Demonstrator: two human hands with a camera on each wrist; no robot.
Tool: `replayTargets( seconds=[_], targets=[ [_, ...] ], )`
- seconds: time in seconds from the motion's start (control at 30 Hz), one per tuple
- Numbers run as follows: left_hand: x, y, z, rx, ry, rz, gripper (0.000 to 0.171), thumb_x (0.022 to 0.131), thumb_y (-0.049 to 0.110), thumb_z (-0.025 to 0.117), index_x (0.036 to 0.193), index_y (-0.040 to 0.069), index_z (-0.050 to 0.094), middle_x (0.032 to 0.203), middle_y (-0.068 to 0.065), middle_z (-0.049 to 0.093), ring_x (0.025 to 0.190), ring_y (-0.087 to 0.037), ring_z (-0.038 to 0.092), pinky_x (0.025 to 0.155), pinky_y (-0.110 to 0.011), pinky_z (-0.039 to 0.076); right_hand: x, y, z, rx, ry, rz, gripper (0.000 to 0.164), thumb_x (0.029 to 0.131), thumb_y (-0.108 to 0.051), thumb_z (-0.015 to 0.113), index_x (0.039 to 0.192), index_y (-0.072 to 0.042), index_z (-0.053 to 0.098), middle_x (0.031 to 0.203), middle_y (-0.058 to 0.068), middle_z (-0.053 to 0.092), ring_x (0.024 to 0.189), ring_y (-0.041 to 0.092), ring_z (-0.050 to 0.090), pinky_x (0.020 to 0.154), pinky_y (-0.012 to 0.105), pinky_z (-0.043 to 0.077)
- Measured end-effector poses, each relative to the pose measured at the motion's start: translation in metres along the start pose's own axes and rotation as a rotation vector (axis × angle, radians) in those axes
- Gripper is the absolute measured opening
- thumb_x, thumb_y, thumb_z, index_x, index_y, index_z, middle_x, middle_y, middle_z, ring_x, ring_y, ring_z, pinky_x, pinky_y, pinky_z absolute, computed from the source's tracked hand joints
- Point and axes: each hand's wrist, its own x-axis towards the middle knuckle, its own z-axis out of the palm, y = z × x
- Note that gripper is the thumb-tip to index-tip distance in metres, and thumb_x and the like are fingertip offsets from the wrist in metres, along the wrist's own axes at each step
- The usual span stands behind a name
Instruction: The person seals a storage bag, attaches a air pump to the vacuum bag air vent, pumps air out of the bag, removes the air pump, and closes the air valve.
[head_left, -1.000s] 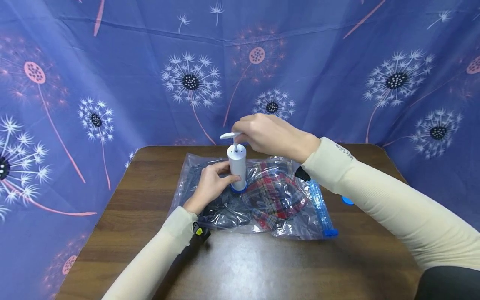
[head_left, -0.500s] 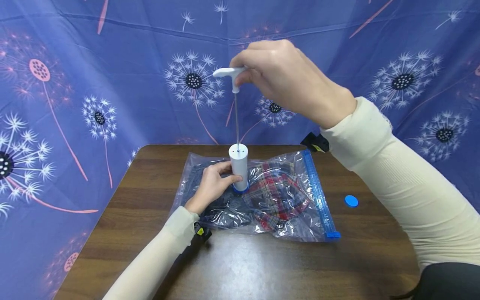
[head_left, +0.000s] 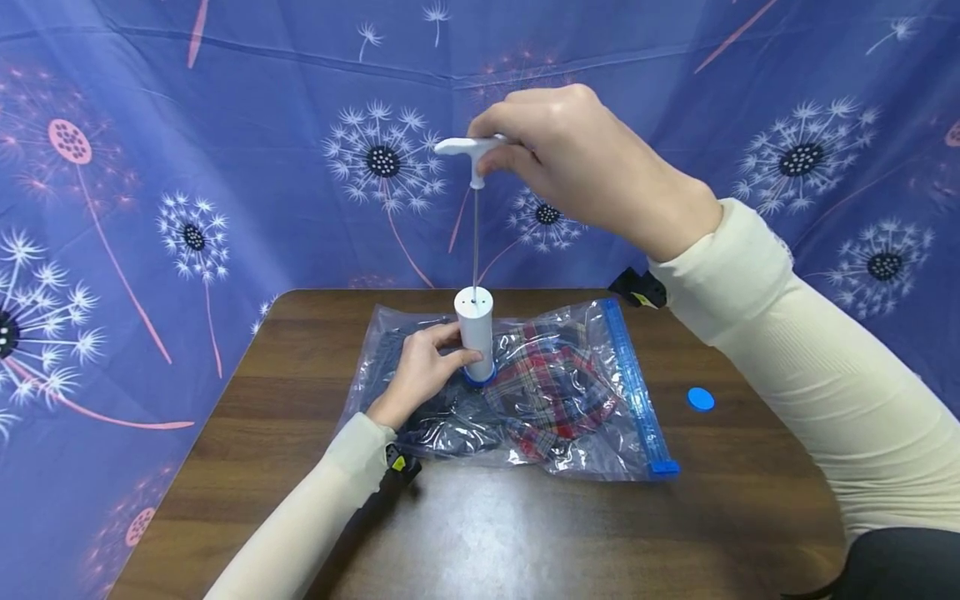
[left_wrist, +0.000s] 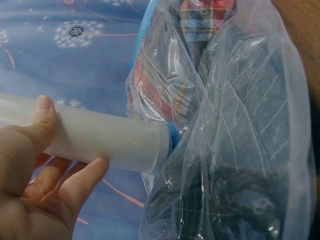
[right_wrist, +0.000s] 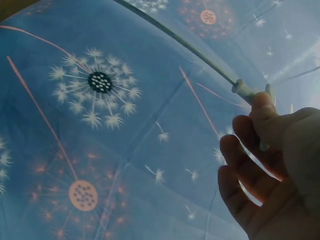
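Note:
A clear vacuum bag (head_left: 570,400) (left_wrist: 240,130) with plaid and dark striped clothes inside lies on the brown table (head_left: 480,533). A white hand pump (head_left: 476,332) (left_wrist: 100,140) stands upright on the bag's blue valve (head_left: 476,380) (left_wrist: 173,139). My left hand (head_left: 420,371) (left_wrist: 35,170) grips the pump's cylinder near its base. My right hand (head_left: 577,167) (right_wrist: 272,165) grips the white T-handle (head_left: 465,150) (right_wrist: 247,92), raised high, with the thin metal rod (head_left: 475,242) (right_wrist: 175,40) drawn far out of the cylinder.
A small blue cap (head_left: 701,399) lies on the table to the right of the bag. The bag's blue zip strip (head_left: 637,392) runs along its right edge. A blue dandelion-print cloth (head_left: 225,125) hangs behind and at both sides of the table.
My right hand pulled the T-handle up from just above the cylinder to full height, drawing the rod out, and has since dipped slightly. The left hand stayed on the cylinder.

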Motion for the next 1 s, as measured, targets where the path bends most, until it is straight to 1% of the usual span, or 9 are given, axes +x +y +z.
replayTargets(
  seconds=[0.07,0.17,0.27,0.33,0.47,0.57,0.67,0.83,1.0],
  targets=[
    [0.0,0.0,-0.001,0.012,0.002,-0.002,0.05,0.086,0.024,0.085,0.132,0.013,0.071,0.12,-0.01,0.075,0.108,-0.026,0.074,0.093,-0.042,0.061,-0.002,0.0,0.004,0.007,-0.027,0.0,0.026,0.101,-0.016,0.064,0.117,0.003,0.073,0.104,0.015,0.076,0.085,0.026,0.071,0.078,0.041,0.06],
    [0.0,0.001,-0.001,0.019,0.003,-0.006,0.05,0.086,0.025,0.085,0.132,0.012,0.071,0.12,-0.011,0.075,0.108,-0.026,0.074,0.092,-0.042,0.061,-0.006,0.001,0.012,0.015,-0.056,0.0,0.024,0.102,-0.014,0.063,0.118,0.003,0.072,0.102,0.014,0.075,0.085,0.024,0.071,0.077,0.039,0.06],
    [0.0,0.001,-0.001,0.013,0.001,-0.008,0.051,0.086,0.024,0.085,0.133,0.012,0.071,0.12,-0.011,0.075,0.108,-0.026,0.074,0.093,-0.043,0.061,-0.012,0.0,0.022,0.041,-0.088,-0.001,0.023,0.1,-0.012,0.066,0.117,0.003,0.073,0.1,0.014,0.075,0.083,0.023,0.072,0.076,0.037,0.061],
    [0.0,0.001,0.0,0.007,-0.001,-0.007,0.051,0.086,0.024,0.085,0.133,0.012,0.071,0.12,-0.011,0.075,0.109,-0.027,0.074,0.093,-0.044,0.061,-0.017,-0.001,0.028,0.047,-0.124,0.002,0.023,0.099,-0.012,0.068,0.117,0.002,0.073,0.1,0.013,0.076,0.083,0.022,0.073,0.075,0.036,0.061],
    [0.0,0.002,-0.001,0.001,-0.008,-0.004,0.05,0.086,0.025,0.084,0.133,0.013,0.071,0.121,-0.01,0.075,0.109,-0.026,0.074,0.093,-0.044,0.061,-0.029,-0.003,0.042,0.025,-0.205,0.011,0.024,0.098,-0.013,0.071,0.117,0.0,0.075,0.099,0.012,0.076,0.082,0.02,0.073,0.074,0.034,0.062],
    [0.0,0.002,-0.002,-0.003,-0.012,-0.002,0.049,0.087,0.025,0.084,0.133,0.013,0.071,0.12,-0.01,0.075,0.109,-0.026,0.074,0.094,-0.044,0.06,-0.037,-0.003,0.054,0.016,-0.242,0.009,0.024,0.097,-0.013,0.072,0.117,-0.001,0.075,0.097,0.011,0.075,0.08,0.019,0.072,0.072,0.032,0.061],
    [0.0,0.002,-0.002,-0.007,-0.016,0.002,0.049,0.087,0.025,0.083,0.133,0.013,0.071,0.121,-0.01,0.075,0.11,-0.025,0.073,0.094,-0.045,0.06,-0.043,-0.002,0.067,0.017,-0.272,0.008,0.023,0.097,-0.012,0.072,0.118,-0.001,0.075,0.097,0.011,0.075,0.08,0.02,0.073,0.073,0.033,0.062],
    [0.0,0.0,-0.002,-0.005,-0.02,0.01,0.05,0.087,0.026,0.083,0.134,0.013,0.07,0.122,-0.01,0.075,0.11,-0.025,0.073,0.095,-0.044,0.06,-0.053,0.001,0.086,0.022,-0.328,0.021,0.02,0.1,-0.012,0.068,0.117,-0.002,0.075,0.102,0.011,0.076,0.089,0.022,0.075,0.079,0.033,0.063],
    [-0.001,0.0,-0.002,-0.002,-0.02,0.016,0.052,0.086,0.027,0.084,0.134,0.013,0.07,0.122,-0.01,0.075,0.11,-0.025,0.073,0.094,-0.044,0.06,-0.059,0.001,0.097,0.034,-0.394,0.049,0.018,0.1,-0.012,0.068,0.115,-0.004,0.075,0.105,0.01,0.077,0.092,0.021,0.076,0.082,0.033,0.063]
  ],
)
